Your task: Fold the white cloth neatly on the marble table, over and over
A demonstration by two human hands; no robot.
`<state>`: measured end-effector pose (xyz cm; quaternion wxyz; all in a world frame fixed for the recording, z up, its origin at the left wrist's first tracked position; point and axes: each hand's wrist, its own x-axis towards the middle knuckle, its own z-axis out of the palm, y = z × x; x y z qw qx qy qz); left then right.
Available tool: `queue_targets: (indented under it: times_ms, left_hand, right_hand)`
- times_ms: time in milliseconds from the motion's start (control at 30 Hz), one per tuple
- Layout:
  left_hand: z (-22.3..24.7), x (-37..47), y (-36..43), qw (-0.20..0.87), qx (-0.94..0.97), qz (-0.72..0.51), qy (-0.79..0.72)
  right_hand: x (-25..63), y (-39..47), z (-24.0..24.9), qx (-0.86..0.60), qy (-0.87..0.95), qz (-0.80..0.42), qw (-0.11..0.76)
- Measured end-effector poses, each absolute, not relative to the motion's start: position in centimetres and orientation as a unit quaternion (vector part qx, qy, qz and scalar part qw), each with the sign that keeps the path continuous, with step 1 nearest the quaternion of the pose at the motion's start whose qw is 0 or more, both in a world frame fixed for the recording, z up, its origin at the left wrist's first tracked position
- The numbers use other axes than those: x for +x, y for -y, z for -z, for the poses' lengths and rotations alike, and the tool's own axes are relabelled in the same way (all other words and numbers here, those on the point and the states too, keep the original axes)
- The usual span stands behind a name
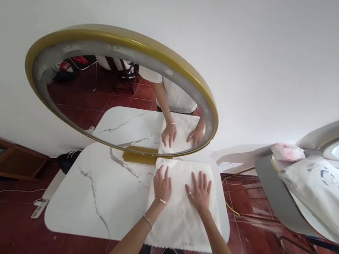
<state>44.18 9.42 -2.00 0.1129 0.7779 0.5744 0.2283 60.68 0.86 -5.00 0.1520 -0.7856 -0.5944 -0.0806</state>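
Note:
A white cloth (pixel 174 221) with a scalloped edge lies spread over the right part of a marble-patterned table (pixel 86 212). Flat on the cloth's left side rests my left hand (pixel 162 185), fingers stretched toward the wall, with two bracelets at the wrist. My right hand (pixel 199 192), wearing a ring, presses on the cloth's right half with its fingers spread. Neither hand grips anything. Slight creases show in the cloth between and below the hands.
An oval gold-framed mirror (pixel 131 40) stands at the table's back on a gold base (pixel 139 157), reflecting both hands. At right, another table holds a printed white bag (pixel 324 180) and a pink-white packet (pixel 288 152). A power strip (pixel 39 208) and a wooden shelf (pixel 21 160) are at left.

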Motion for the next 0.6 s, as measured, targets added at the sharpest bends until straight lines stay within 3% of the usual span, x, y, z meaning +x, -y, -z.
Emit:
queue_targets:
  times_ms: [133, 600]
  left_hand:
    - [3.4, 44.1, -9.6, 0.102, 0.827, -0.215, -0.509]
    - [2.9, 31.4, -14.4, 0.083, 0.798, -0.159, -0.575]
  right_hand:
    - [59.5, -2.1, 5.2, -0.796, 0.583, 0.086, 0.137]
    - [46.3, -9.4, 3.7, -0.735, 0.657, 0.028, 0.168]
